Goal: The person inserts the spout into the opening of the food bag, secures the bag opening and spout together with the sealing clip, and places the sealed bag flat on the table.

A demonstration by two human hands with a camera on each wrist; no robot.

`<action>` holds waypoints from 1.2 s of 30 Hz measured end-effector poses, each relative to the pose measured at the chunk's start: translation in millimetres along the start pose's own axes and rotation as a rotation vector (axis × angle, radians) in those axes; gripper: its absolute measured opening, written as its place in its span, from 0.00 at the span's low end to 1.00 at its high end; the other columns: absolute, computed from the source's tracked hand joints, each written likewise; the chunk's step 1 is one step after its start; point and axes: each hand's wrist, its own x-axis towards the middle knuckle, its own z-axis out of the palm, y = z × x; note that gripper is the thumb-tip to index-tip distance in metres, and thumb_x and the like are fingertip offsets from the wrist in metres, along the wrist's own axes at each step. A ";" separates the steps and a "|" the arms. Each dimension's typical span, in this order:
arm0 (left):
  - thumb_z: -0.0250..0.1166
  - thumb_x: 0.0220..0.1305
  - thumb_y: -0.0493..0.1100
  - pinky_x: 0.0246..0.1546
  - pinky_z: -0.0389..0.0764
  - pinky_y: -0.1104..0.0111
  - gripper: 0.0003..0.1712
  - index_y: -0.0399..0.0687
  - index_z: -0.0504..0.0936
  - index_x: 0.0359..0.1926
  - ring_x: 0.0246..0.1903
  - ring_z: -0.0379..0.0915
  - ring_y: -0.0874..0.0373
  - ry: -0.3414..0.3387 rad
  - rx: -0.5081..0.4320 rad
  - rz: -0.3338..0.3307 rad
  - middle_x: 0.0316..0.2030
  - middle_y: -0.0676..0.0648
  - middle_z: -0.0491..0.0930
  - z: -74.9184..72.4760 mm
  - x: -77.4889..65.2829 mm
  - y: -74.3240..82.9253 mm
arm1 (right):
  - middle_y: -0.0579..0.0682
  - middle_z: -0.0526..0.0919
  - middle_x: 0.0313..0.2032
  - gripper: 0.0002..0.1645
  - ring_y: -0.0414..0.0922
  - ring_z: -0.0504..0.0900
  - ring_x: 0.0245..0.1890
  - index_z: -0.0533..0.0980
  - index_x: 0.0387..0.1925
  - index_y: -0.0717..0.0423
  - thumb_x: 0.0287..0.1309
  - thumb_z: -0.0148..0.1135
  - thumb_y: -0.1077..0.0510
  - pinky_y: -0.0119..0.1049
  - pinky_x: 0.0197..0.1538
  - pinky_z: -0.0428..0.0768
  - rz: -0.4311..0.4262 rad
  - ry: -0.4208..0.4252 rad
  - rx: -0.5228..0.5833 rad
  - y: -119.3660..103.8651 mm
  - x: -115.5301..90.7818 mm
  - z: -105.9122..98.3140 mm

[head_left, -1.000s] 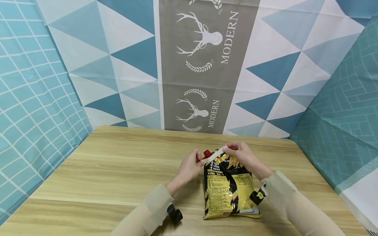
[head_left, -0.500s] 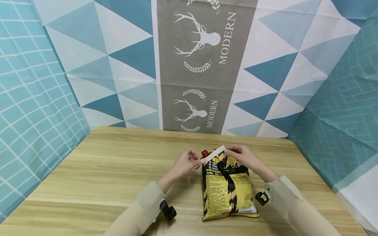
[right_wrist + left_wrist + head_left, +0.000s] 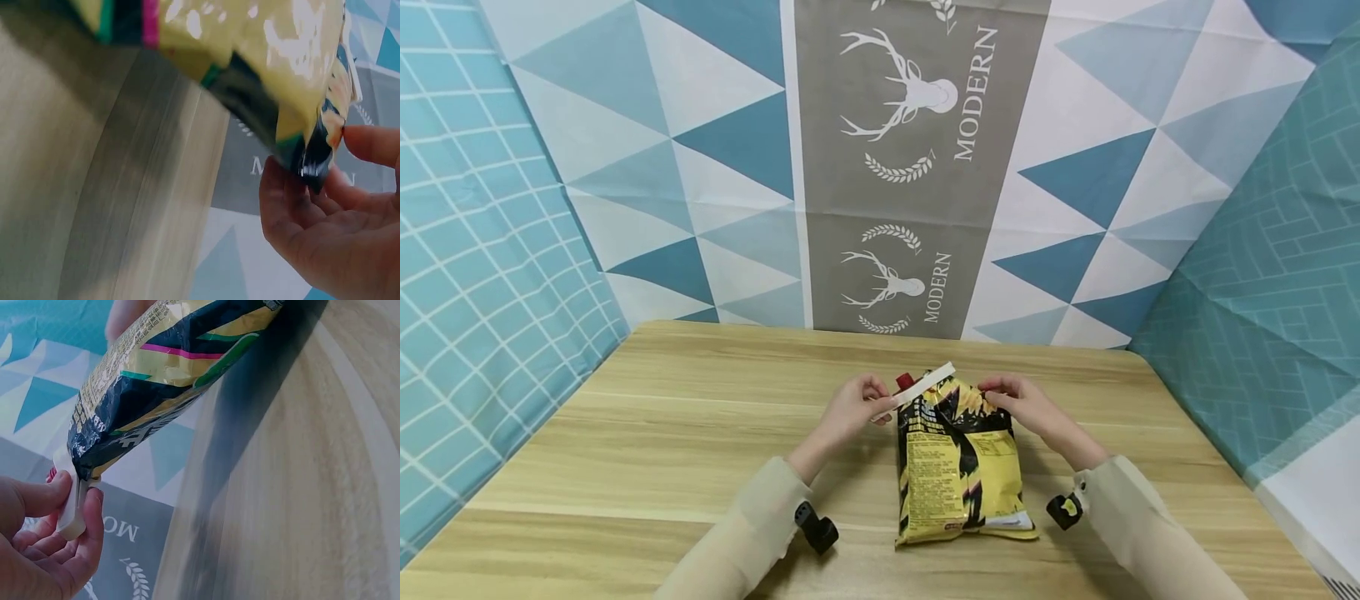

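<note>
A yellow and black snack bag (image 3: 955, 467) stands tilted over the table, its printed back towards the head camera. Across the left part of its top edge lies a white bag clip (image 3: 928, 381) with a red knob (image 3: 904, 381) behind it. My left hand (image 3: 859, 402) pinches the clip's left end; the left wrist view shows the thumb and fingers about the white clip (image 3: 73, 515). At the bag's top right corner is my right hand (image 3: 1018, 404). In the right wrist view, the right hand's thumb and curled fingers hold the crumpled bag corner (image 3: 315, 153) between them.
The wooden table (image 3: 700, 450) reaches back to a patterned cloth wall (image 3: 737, 208). Blue tiled cloth (image 3: 482, 275) hangs at the left and teal cloth (image 3: 1262, 292) at the right. A white thing (image 3: 1318, 483) lies at the right edge.
The right fingers have left the clip's right end and moved to the bag's top right corner. Bag, clip and left hand have shifted slightly left.
</note>
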 end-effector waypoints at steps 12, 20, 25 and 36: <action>0.58 0.56 0.27 0.27 0.79 0.72 0.08 0.36 0.67 0.28 0.19 0.74 0.63 -0.070 -0.220 -0.075 0.22 0.48 0.76 -8.5 9.0 -5.2 | 0.50 0.80 0.38 0.19 0.41 0.77 0.36 0.74 0.46 0.64 0.60 0.56 0.53 0.38 0.44 0.74 0.061 0.066 0.114 13.4 5.2 -0.9; 0.58 0.58 0.29 0.28 0.80 0.72 0.07 0.35 0.66 0.31 0.19 0.74 0.63 -0.069 -0.229 -0.110 0.25 0.46 0.77 -11.8 10.6 -7.6 | 0.46 0.81 0.32 0.22 0.41 0.77 0.30 0.75 0.43 0.66 0.54 0.62 0.52 0.38 0.39 0.76 0.100 0.130 0.160 18.6 8.3 0.3; 0.57 0.59 0.31 0.30 0.80 0.69 0.06 0.36 0.66 0.30 0.20 0.75 0.62 -0.078 -0.212 -0.139 0.25 0.45 0.77 -13.0 11.2 -11.2 | 0.44 0.79 0.26 0.20 0.39 0.69 0.23 0.76 0.40 0.65 0.54 0.62 0.52 0.37 0.31 0.72 0.099 0.129 0.127 19.6 10.2 1.1; 0.61 0.57 0.34 0.27 0.78 0.70 0.06 0.36 0.71 0.31 0.18 0.71 0.62 -0.053 -0.168 -0.175 0.25 0.46 0.76 -12.2 10.9 -13.6 | 0.51 0.80 0.33 0.19 0.40 0.75 0.27 0.74 0.44 0.67 0.60 0.56 0.54 0.37 0.36 0.76 0.096 0.107 0.128 22.6 12.2 5.8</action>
